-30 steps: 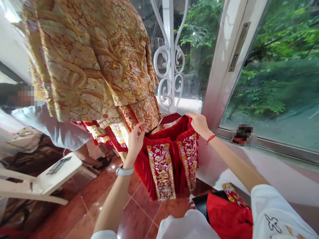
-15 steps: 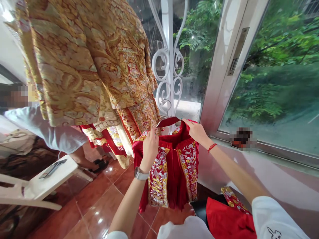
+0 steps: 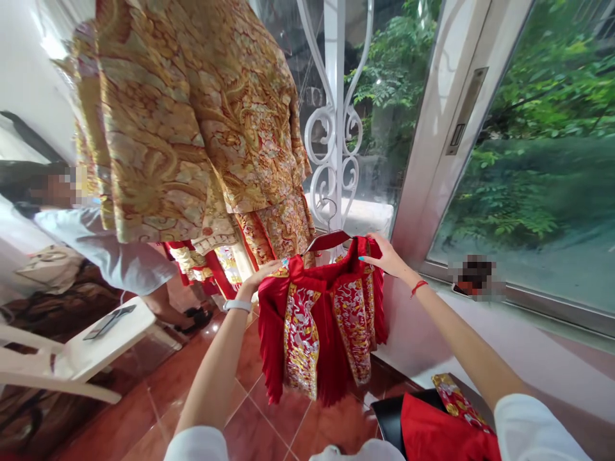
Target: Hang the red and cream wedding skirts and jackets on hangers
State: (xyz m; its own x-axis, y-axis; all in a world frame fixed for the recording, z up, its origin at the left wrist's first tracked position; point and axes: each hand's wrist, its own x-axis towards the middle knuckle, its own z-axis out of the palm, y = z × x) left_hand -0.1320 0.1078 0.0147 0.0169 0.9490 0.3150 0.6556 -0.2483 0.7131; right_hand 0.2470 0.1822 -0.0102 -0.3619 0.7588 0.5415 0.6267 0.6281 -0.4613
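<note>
A red garment (image 3: 328, 326) with pleated sides and gold-and-silver embroidered panels hangs in front of me on a dark red hanger (image 3: 329, 241) with a metal hook. My left hand (image 3: 262, 276) grips its left upper edge, with the fingertips partly hidden by the cloth. At the right upper edge, my right hand (image 3: 383, 257) pinches the fabric, its thumb with a teal nail in front. The hanger's bar shows above the garment's neckline, between both hands.
Large gold embroidered garments (image 3: 192, 128) hang at the upper left, close to a white scrolled metal post (image 3: 335, 115). A person (image 3: 120, 256) bends behind them near a white chair (image 3: 115, 333). Red cloth (image 3: 442, 429) lies at lower right, below the window sill.
My left hand has moved left from beside the hanger to the garment's outer edge. The upper edge is spread wider, and my right hand has shifted slightly down and right.
</note>
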